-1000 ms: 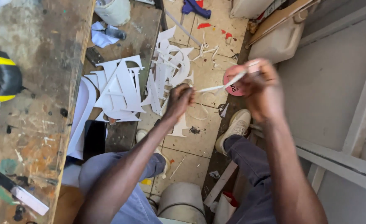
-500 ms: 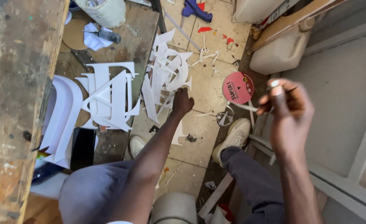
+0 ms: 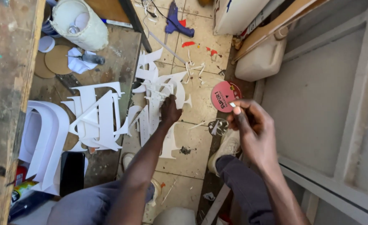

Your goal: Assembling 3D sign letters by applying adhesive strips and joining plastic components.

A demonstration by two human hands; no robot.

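Tiled floor (image 3: 192,162), stained and dusty, lies under a seated person who looks down between the knees. Nearest, at the bottom edge of the view, are the grey trousers and a pale shoe (image 3: 227,148) on the floor.

Compared with a moment ago, the left hand (image 3: 170,110) has stayed low on the pile of white cut-out letters (image 3: 159,104), while the right hand (image 3: 250,125) has come in nearer and now sits higher than the floor, above the shoe. The long white strip that it held out a second ago shows now only as a short pale tip (image 3: 232,104) between its fingertips; the view has also swung to the left, so more of the low shelf (image 3: 117,54) is seen.

Left hand: the fingers are curled down and press on a letter in the pile; if they really grip it I cannot tell. Right hand: closed narrow, it pinches the small tip in front of a round pink lid (image 3: 224,96) that lies on the floor just behind it.

More letters (image 3: 96,121) lie on the shelf beside a black phone (image 3: 72,171). Farther away stand a white roll (image 3: 82,23), a blue glue gun (image 3: 175,23) and a cream jerrycan (image 3: 261,60) by the wall.
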